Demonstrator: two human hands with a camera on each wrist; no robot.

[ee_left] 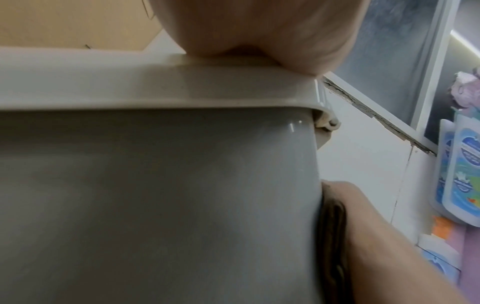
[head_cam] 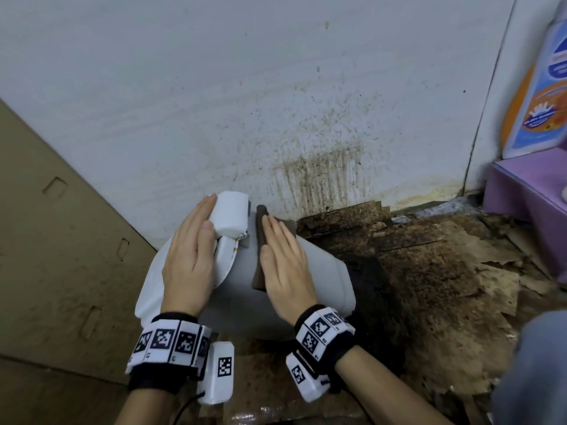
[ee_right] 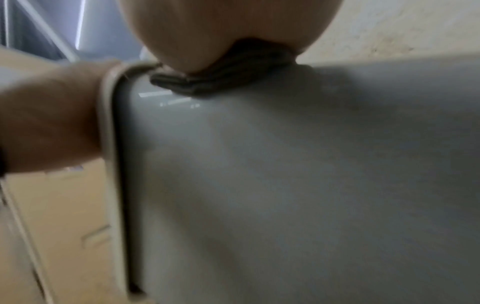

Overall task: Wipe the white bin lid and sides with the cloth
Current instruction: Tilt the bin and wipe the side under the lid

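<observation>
The white bin (head_cam: 322, 280) lies tipped over, its lid (head_cam: 147, 289) facing left and its side facing up. My left hand (head_cam: 196, 240) rests flat on the lid, fingers straight, beside the lid's white block (head_cam: 231, 216). My right hand (head_cam: 282, 250) presses a folded dark brown cloth (head_cam: 260, 231) flat against the bin's side, just right of the lid rim. The left wrist view shows the lid rim (ee_left: 155, 88), the grey side (ee_left: 155, 205) and the cloth (ee_left: 333, 236). In the right wrist view the cloth (ee_right: 221, 80) sits under my palm on the bin side (ee_right: 285, 185).
A cardboard box (head_cam: 61, 240) stands close on the left. The white wall (head_cam: 276, 87) behind is spattered brown. Dirty, peeling brown boards (head_cam: 429, 271) cover the floor to the right. A purple box (head_cam: 527, 194) with a detergent bottle (head_cam: 540, 96) stands at far right.
</observation>
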